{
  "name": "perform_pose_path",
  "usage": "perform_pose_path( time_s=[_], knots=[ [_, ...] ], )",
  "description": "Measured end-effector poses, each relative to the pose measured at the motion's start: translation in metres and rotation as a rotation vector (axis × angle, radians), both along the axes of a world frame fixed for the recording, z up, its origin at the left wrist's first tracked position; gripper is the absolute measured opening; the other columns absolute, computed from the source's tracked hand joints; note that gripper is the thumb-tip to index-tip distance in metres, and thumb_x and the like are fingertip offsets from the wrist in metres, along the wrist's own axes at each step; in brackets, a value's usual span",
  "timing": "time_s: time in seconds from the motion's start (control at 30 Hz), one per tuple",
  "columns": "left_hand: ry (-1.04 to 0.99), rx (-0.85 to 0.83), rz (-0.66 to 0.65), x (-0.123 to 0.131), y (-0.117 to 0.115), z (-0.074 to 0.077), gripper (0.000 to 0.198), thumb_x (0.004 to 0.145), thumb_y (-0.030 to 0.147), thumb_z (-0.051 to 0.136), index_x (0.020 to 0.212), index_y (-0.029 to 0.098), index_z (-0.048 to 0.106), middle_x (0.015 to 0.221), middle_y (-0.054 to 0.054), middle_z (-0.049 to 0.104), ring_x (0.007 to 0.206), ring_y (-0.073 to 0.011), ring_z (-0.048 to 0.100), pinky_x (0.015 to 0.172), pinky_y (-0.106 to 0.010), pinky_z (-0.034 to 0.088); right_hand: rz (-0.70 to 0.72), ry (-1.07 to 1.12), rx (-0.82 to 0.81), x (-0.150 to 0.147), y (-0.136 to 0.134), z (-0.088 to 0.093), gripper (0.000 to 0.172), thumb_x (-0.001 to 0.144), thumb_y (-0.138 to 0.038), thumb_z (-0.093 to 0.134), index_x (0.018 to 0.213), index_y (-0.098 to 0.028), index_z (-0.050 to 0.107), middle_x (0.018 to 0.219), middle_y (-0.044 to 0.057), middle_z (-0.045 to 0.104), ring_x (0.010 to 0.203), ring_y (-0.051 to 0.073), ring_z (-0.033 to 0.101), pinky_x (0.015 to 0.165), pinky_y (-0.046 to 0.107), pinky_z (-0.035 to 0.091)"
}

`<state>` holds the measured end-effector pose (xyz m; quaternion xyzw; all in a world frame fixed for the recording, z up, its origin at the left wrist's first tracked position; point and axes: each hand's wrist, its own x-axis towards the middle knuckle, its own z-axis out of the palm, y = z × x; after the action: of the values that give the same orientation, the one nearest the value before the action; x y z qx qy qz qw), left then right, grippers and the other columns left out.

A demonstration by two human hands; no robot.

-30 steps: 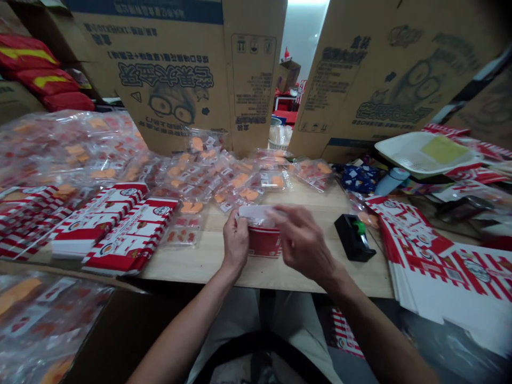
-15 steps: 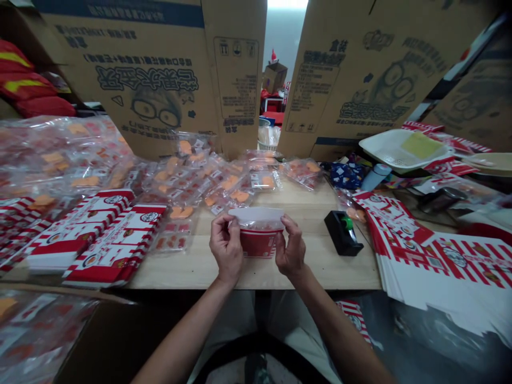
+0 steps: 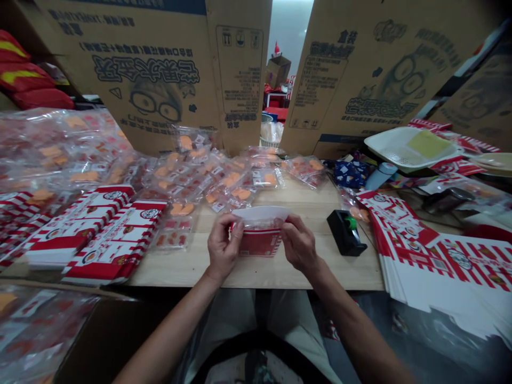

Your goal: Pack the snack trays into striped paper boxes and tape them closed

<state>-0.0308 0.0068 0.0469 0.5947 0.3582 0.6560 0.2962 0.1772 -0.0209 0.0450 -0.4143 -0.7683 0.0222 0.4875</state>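
A small red-and-white paper carton (image 3: 259, 242) is pinched evenly at both sides by the left hand (image 3: 224, 248) and right hand (image 3: 299, 246), so its curved white flap (image 3: 261, 214) is kept level.

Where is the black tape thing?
In the head view, the black tape dispenser sits on the wooden table, right of the right hand, beside the stack of red-striped flat cartons.

**Bare forearms and pale trousers on my feed**
My left hand (image 3: 224, 248) and right hand (image 3: 300, 245) are ungloved, my forearms (image 3: 168, 330) bare; pale trousers (image 3: 228, 325) sit under a curved black band (image 3: 260, 335).
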Motion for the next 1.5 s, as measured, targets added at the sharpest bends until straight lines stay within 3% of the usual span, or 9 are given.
perform_pose_path(
  time_s=[0.1, 0.23, 0.4, 0.57, 0.7, 0.93, 1.07, 1.3, 1.5],
  knots=[
    [-0.114, -0.094, -0.198, -0.005, 0.014, 0.007, 0.039, 0.089, 0.038, 0.073, 0.124, 0.026, 0.06, 0.09, 0.0, 0.065, 0.077, -0.0137, 0.061, 0.073, -0.024, 0.05, 0.071, 0.075, -0.109, 0.006, 0.004, 0.013, 0.018, 0.099, -0.019, 0.047, 0.107, -0.023, 0.063, 0.112, 0.01, 0.061, 0.105, 0.023, 0.062, 0.091, 0.04, 0.053],
    [0.111, -0.127, -0.375, -0.021, 0.027, 0.014, 0.027, 0.094, 0.043, 0.066, 0.103, 0.02, 0.076, 0.106, -0.01, 0.074, 0.105, -0.0238, 0.066, 0.096, -0.036, 0.05, 0.118, 0.355, -0.218, 0.008, 0.009, 0.012, 0.037, 0.097, -0.023, 0.055, 0.133, -0.027, 0.05, 0.102, 0.003, 0.059, 0.081, 0.017, 0.06, 0.076, 0.033, 0.054],
    [0.074, -0.093, -0.535, -0.028, 0.03, 0.012, 0.03, 0.078, 0.048, 0.082, 0.089, 0.02, 0.079, 0.114, -0.013, 0.075, 0.106, -0.0283, 0.07, 0.091, -0.04, 0.053, 0.151, 0.082, -0.06, 0.015, 0.01, 0.011, 0.024, 0.098, -0.018, 0.05, 0.115, -0.026, 0.065, 0.11, 0.008, 0.061, 0.099, 0.021, 0.064, 0.082, 0.037, 0.054],
    [0.103, -0.119, -0.418, -0.02, 0.023, 0.009, 0.025, 0.08, 0.04, 0.082, 0.094, 0.02, 0.075, 0.109, -0.011, 0.076, 0.1, -0.0241, 0.071, 0.089, -0.035, 0.053, 0.214, -0.104, -0.095, 0.02, 0.004, 0.021, 0.025, 0.099, -0.019, 0.048, 0.123, -0.024, 0.055, 0.129, 0.014, 0.058, 0.119, 0.026, 0.059, 0.096, 0.044, 0.051],
    [0.048, -0.216, -0.307, -0.012, 0.02, 0.008, 0.041, 0.08, 0.038, 0.082, 0.115, 0.02, 0.07, 0.1, -0.007, 0.078, 0.09, -0.0215, 0.072, 0.083, -0.032, 0.055, 0.176, -0.091, -0.231, 0.015, 0.004, 0.031, 0.018, 0.103, -0.021, 0.041, 0.117, -0.022, 0.052, 0.113, 0.01, 0.061, 0.1, 0.021, 0.061, 0.09, 0.037, 0.05],
    [-0.006, -0.189, -0.122, 0.0, 0.012, 0.004, 0.023, 0.081, 0.041, 0.079, 0.09, 0.019, 0.079, 0.085, -0.005, 0.078, 0.073, -0.017, 0.068, 0.069, -0.026, 0.052, 0.081, -0.101, -0.302, 0.008, 0.001, 0.047, 0.009, 0.103, -0.021, 0.042, 0.102, -0.022, 0.051, 0.077, -0.001, 0.058, 0.065, 0.016, 0.055, 0.066, 0.027, 0.044],
    [0.005, -0.143, -0.193, -0.005, 0.012, 0.009, 0.018, 0.083, 0.038, 0.078, 0.088, 0.02, 0.081, 0.084, -0.005, 0.078, 0.076, -0.0171, 0.069, 0.071, -0.026, 0.053, 0.117, -0.128, -0.269, 0.01, 0.0, 0.051, 0.01, 0.102, -0.019, 0.044, 0.099, -0.022, 0.052, 0.081, 0.001, 0.061, 0.069, 0.015, 0.058, 0.067, 0.026, 0.044],
    [0.284, 0.01, -0.588, -0.035, 0.031, 0.032, 0.017, 0.091, 0.028, 0.073, 0.105, 0.023, 0.081, 0.106, -0.01, 0.079, 0.095, -0.0207, 0.075, 0.083, -0.03, 0.058, 0.215, -0.101, -0.121, 0.016, 0.001, 0.035, 0.011, 0.101, -0.016, 0.047, 0.105, -0.022, 0.056, 0.104, 0.008, 0.068, 0.087, 0.017, 0.065, 0.079, 0.029, 0.051],
    [0.526, 0.392, -0.559, -0.049, 0.042, 0.025, 0.032, 0.091, 0.03, 0.073, 0.122, 0.026, 0.074, 0.118, -0.012, 0.076, 0.101, -0.0215, 0.075, 0.087, -0.033, 0.061, 0.276, -0.217, -0.007, 0.029, 0.004, 0.021, 0.028, 0.097, -0.011, 0.049, 0.122, -0.021, 0.053, 0.118, 0.015, 0.061, 0.106, 0.024, 0.061, 0.087, 0.038, 0.054]
  ],
)
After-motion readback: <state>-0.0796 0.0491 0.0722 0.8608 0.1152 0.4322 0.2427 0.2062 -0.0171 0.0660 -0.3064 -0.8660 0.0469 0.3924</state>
